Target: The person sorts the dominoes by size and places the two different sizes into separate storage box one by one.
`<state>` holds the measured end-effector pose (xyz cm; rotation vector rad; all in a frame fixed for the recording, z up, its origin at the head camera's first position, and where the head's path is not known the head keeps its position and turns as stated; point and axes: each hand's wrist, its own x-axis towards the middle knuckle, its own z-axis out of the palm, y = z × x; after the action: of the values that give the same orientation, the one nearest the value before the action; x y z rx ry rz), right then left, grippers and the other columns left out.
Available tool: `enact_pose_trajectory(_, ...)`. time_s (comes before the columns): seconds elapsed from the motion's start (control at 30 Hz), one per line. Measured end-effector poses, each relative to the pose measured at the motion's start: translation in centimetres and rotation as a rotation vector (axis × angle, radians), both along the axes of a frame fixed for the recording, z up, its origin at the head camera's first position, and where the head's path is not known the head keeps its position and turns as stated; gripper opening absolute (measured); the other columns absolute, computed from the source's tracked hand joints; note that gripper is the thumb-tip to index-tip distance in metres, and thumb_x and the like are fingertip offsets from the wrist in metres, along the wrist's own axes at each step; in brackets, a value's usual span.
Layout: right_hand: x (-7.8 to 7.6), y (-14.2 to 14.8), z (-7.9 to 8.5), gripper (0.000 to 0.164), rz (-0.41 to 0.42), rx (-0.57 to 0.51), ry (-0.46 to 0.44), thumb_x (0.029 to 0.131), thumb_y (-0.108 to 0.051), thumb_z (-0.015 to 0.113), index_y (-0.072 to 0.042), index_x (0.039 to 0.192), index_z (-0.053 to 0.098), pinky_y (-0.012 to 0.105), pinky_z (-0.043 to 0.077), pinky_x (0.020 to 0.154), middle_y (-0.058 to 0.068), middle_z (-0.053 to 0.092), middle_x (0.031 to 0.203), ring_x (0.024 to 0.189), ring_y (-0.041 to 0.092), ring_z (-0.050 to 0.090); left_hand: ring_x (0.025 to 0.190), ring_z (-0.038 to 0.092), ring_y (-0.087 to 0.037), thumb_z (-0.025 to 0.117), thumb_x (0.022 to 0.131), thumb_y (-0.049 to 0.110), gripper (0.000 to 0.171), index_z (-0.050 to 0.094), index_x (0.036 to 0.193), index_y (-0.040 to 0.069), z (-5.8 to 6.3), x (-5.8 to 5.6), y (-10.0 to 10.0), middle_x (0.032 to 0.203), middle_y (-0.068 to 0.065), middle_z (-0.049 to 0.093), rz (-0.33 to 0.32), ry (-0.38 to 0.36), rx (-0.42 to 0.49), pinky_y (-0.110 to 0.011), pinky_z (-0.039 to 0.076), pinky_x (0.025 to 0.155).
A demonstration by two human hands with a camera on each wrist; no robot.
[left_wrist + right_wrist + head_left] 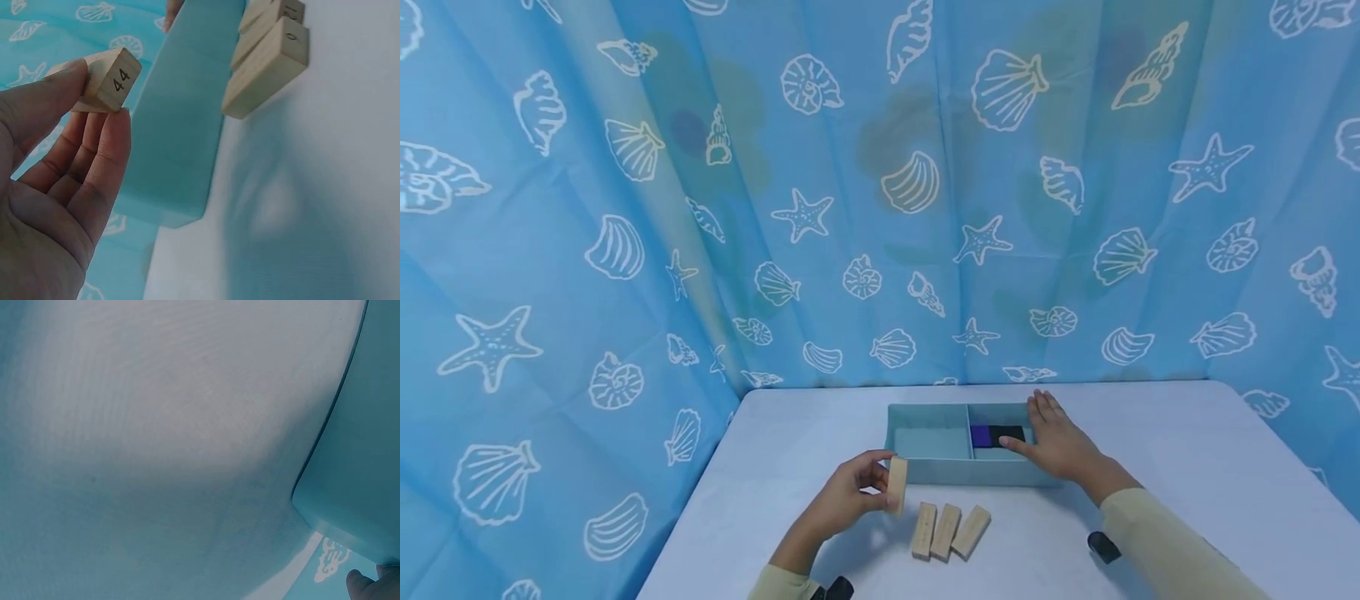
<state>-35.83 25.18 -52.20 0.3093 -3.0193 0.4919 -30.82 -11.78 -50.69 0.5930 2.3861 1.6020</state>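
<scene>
The pale rectangular wooden block marked 44 looks unvarnished, smooth and matt, fine grain, same deal with the three pale oblong wooden blocks. Dusty-blue divided plastic-looking box is smooth, pretty matt. White tabletop: also matt. Beige long sleeve is plain cloth. Blue shell-print curtain seems thin, lightly creased.

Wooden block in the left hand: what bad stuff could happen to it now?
It might slip: the left hand pinches the wooden block above the table, with just thumb and fingers at its end. If dropped, it could knock the three loose blocks lying nearby. It also looks close to the box, so it may bump a corner.
</scene>
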Motion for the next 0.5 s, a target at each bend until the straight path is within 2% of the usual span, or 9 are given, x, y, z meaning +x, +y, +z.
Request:
enact_pose_trajectory(0.23, -0.1, 0.0, 0.1, 0.110, 0.002, 0.007, -0.013, 0.088, -0.073, 0.045, 0.015, 0.148, 0.015, 0.059, 0.012, 0.112, 0.033, 0.007, 0.155, 0.143, 0.047, 0.003, 0.091, 0.063, -0.020, 0.079, 0.082, 0.008, 0.060, 0.054, 0.136, 0.014, 0.8, -0.8, 0.3, 0.099, -0.002, 0.064, 0.014, 0.020, -0.002, -0.032, 0.054, 0.079)
enact_pose_trajectory(0.5, -0.2, 0.0, 0.0, 0.108, 0.008, 0.005, -0.019, 0.090, -0.069, 0.048, 0.015, 0.148, 0.015, 0.060, 0.011, 0.112, 0.033, 0.006, 0.155, 0.143, 0.048, 0.002, 0.093, 0.063, -0.019, 0.078, 0.083, 0.010, 0.063, 0.052, 0.140, 0.016, 1.7, -2.0, 1.0, 0.101, -0.001, 0.063, -0.005, 0.067, 0.000, -0.030, 0.054, 0.079)
